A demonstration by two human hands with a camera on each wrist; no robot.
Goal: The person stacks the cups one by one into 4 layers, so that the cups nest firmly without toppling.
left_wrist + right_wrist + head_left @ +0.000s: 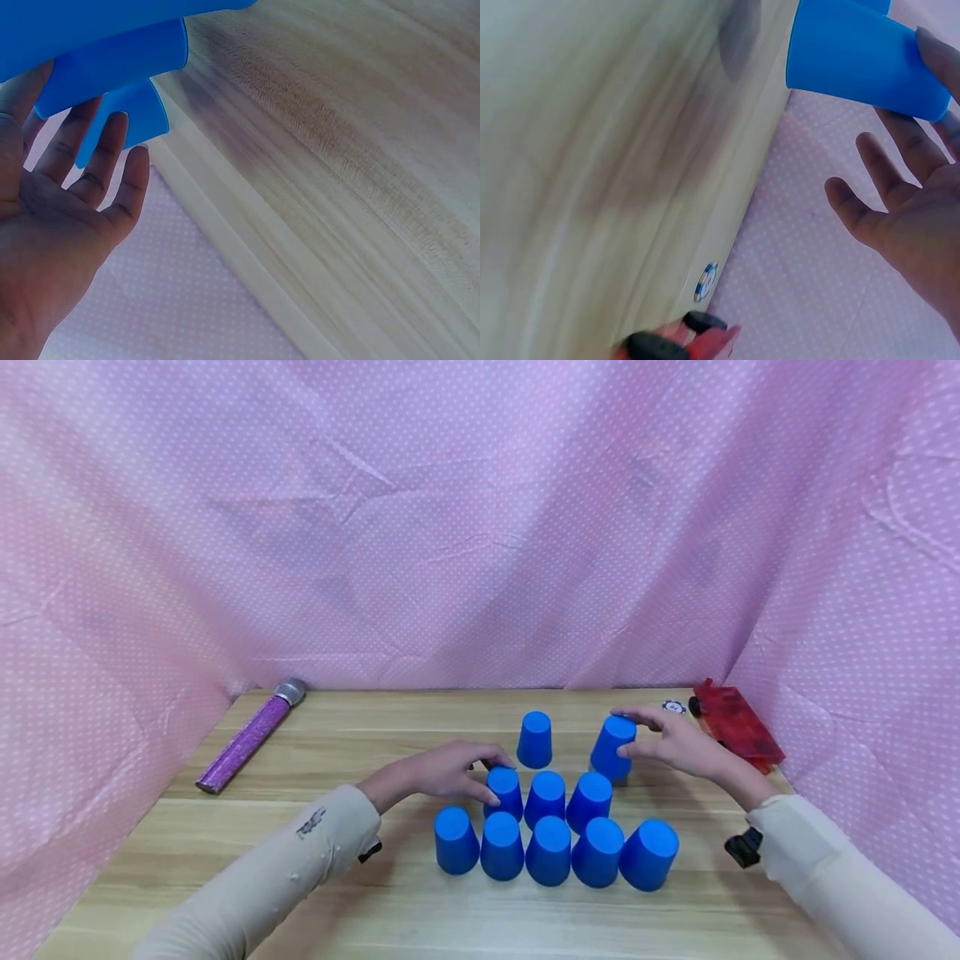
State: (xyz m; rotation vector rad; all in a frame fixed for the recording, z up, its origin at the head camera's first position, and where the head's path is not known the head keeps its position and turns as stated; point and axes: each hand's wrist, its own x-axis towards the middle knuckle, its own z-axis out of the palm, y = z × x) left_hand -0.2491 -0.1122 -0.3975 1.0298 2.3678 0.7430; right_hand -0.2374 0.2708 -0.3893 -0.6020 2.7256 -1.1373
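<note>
Blue cups stand upside down on the wooden table. My left hand [450,768] has its thumb and index finger around the left cup [504,792] of a middle row of three; its other fingers show spread in the left wrist view. Behind that row, my right hand [671,743] pinches another blue cup [612,750] between thumb and fingers; it leans slightly, close over the table. In the right wrist view, this cup [862,64] has fingertips at its narrow closed end. A lone blue cup [535,741] stands between the hands at the back.
Several blue cups [548,852] form a front row nearest me. A purple microphone [247,735] lies at the back left of the table [360,718]. At the back right are a poker chip [673,707] and a red toy [738,722] with black wheels. Pink dotted cloth [480,568] surrounds the table.
</note>
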